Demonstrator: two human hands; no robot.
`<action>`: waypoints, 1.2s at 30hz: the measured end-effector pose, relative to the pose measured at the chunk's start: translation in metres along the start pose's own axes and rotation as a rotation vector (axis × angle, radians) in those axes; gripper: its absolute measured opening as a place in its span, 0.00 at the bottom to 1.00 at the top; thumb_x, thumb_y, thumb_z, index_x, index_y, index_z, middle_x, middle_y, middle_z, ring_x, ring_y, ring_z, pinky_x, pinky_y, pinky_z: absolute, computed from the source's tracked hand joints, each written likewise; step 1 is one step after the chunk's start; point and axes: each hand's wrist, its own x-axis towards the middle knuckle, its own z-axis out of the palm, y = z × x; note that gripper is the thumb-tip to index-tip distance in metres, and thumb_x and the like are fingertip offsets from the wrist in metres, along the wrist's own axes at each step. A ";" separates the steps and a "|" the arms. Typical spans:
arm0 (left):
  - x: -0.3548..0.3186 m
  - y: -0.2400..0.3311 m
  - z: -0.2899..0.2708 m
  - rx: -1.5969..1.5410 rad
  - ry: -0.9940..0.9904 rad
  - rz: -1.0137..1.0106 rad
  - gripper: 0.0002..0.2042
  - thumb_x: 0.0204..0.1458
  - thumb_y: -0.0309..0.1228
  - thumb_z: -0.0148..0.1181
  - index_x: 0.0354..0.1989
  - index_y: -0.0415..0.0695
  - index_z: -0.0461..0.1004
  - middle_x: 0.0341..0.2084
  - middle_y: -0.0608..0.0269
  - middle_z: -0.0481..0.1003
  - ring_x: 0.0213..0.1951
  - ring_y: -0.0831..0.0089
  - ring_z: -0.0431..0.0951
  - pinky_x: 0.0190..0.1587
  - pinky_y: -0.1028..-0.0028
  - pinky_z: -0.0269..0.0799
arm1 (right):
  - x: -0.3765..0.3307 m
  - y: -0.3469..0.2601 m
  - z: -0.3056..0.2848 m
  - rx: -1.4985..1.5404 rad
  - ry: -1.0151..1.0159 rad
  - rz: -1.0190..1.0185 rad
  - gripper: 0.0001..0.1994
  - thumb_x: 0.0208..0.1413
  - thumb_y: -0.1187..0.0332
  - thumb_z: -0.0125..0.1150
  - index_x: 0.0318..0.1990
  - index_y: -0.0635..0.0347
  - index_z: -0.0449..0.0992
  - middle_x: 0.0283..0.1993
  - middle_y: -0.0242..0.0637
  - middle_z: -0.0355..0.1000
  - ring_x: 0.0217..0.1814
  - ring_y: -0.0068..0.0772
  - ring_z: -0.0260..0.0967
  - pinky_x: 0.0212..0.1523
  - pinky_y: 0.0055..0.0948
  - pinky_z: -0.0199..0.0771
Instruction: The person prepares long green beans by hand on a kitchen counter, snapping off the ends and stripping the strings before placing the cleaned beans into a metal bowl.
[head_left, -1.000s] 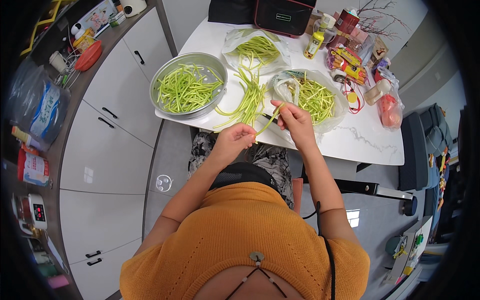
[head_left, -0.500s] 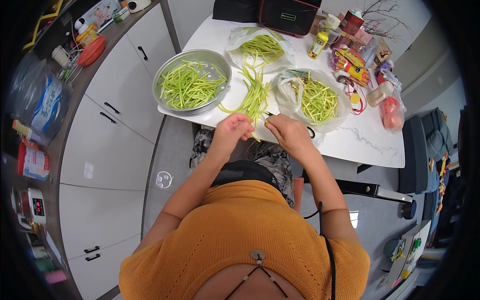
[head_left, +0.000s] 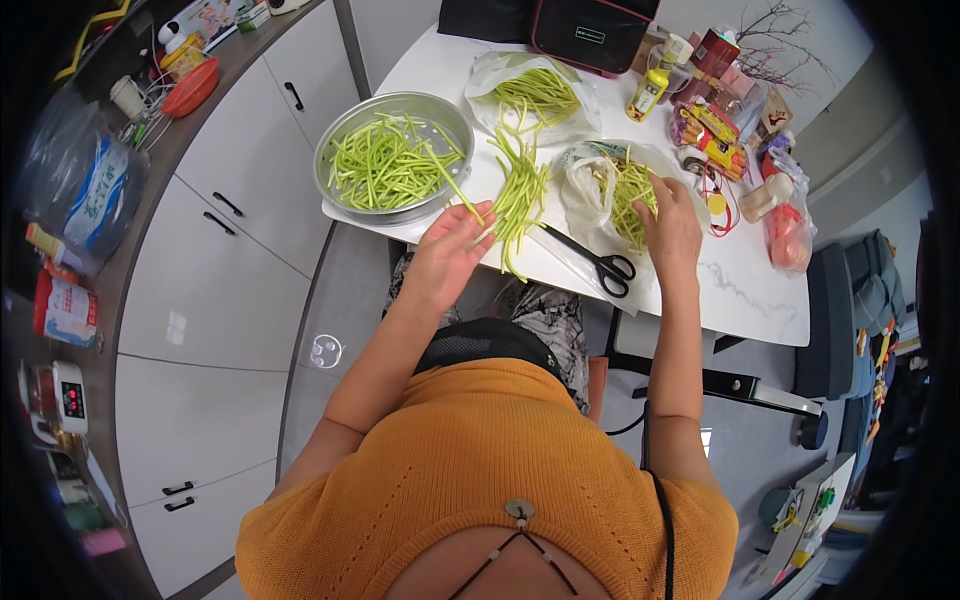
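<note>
My left hand (head_left: 448, 257) is at the table's front edge, fingers closed on a green garlic scape (head_left: 466, 202) that slants up toward the round metal pan (head_left: 392, 216). Many garlic scapes (head_left: 375, 165) lie in that pan. A loose bunch of garlic scapes (head_left: 520, 190) rests on the table between my hands. Over the right-hand plastic bag (head_left: 590, 200) is my right hand (head_left: 672, 228), its thumb and fingers apart beside the short green pieces (head_left: 630, 195). I see nothing held in it. Black-handled scissors (head_left: 607, 268) lie on the table between my hands.
Behind the bunch is another plastic bag (head_left: 482, 75) of garlic scapes. A yellow bottle (head_left: 648, 95), snack packs (head_left: 712, 140) and a bag of red items (head_left: 788, 240) stand at the right. A black case (head_left: 590, 35) is at the back; white cabinets (head_left: 230, 310) are on the left.
My right hand has let go of the scissors, now lying on the table, and moved right over the bag. My left hand stays near the table edge and now holds a scape toward the pan.
</note>
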 end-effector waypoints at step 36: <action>0.007 -0.003 -0.016 1.433 0.149 0.671 0.09 0.44 0.24 0.58 0.36 0.40 0.74 0.35 0.55 0.71 0.41 0.58 0.70 0.45 0.67 0.66 | -0.026 -0.078 0.091 0.175 -0.354 -0.327 0.05 0.47 0.71 0.51 0.32 0.59 0.71 0.34 0.41 0.67 0.30 0.42 0.71 0.27 0.35 0.71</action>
